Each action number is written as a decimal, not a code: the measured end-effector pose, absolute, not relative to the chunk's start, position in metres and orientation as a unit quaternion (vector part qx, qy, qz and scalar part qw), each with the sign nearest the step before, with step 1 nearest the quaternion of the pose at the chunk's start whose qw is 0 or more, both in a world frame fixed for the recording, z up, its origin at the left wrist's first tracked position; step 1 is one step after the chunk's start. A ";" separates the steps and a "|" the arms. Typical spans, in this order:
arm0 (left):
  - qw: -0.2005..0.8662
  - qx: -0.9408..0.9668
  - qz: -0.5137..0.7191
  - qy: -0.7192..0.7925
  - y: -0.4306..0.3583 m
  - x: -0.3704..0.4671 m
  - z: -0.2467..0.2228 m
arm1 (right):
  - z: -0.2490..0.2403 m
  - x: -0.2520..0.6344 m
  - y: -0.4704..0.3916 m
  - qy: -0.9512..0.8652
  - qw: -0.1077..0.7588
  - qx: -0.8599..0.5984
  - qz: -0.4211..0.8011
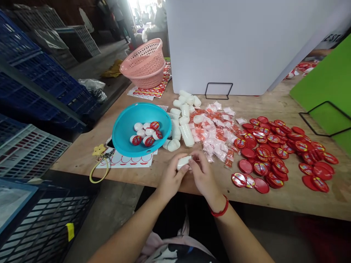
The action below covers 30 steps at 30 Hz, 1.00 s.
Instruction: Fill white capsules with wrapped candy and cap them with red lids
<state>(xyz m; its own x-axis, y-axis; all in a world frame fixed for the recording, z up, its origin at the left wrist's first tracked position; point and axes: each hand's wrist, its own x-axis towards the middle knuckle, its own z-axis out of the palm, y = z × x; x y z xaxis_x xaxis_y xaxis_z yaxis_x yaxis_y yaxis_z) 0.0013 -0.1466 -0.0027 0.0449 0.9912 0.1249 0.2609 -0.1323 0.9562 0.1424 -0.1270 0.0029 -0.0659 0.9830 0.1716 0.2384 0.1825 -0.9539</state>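
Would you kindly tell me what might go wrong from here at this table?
The white piece, held in the fingers of the left hand and right hand, is small and might slip near the table's front edge.

The loose sachets lie right against the white containers, so a stray sleeve or hand could mix them.

The yellow ring lies at the edge and could be knocked off.

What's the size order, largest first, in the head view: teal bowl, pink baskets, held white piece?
1. Teal bowl
2. Pink baskets, though they sit farther back, so real sizes may differ
3. Held white piece, partly covered by fingers
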 end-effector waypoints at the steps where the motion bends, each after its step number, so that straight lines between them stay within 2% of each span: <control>1: 0.413 0.594 0.454 0.520 -0.146 0.002 0.000 | 0.003 0.139 -0.130 -0.620 0.457 -0.511 0.381; 4: 0.447 0.540 0.470 0.537 -0.145 0.005 0.006 | 0.004 0.133 -0.137 -0.666 0.432 -0.523 0.312; 10: 0.580 0.331 0.451 0.592 -0.143 -0.008 0.011 | 0.013 0.148 -0.128 -0.697 0.437 -0.539 0.180; 15: 0.577 0.358 0.460 0.572 -0.139 -0.019 0.007 | 0.012 0.150 -0.105 -0.751 0.225 -0.608 0.124; 17: 0.572 0.355 0.465 0.575 -0.137 -0.020 0.005 | 0.010 0.147 -0.102 -0.759 0.195 -0.611 0.112; 22: 0.620 0.345 0.484 0.512 -0.133 -0.025 0.001 | 0.005 0.145 -0.106 -0.759 0.216 -0.603 0.118; 27: 0.677 0.357 0.476 0.433 -0.138 -0.036 0.007 | 0.005 0.153 -0.109 -0.763 0.267 -0.562 0.178; 30: 0.630 0.439 0.449 0.456 -0.140 -0.040 0.010 | 0.008 0.157 -0.113 -0.767 0.280 -0.542 0.201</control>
<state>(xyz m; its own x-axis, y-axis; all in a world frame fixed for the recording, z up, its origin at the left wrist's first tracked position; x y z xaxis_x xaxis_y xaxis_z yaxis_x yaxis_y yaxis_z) -0.0398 -0.1400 0.0105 0.1809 0.9668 -0.1805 -0.1649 0.2108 0.9635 0.1569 -0.1131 0.0075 -0.2565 0.9432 0.2110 0.7185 0.3321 -0.6111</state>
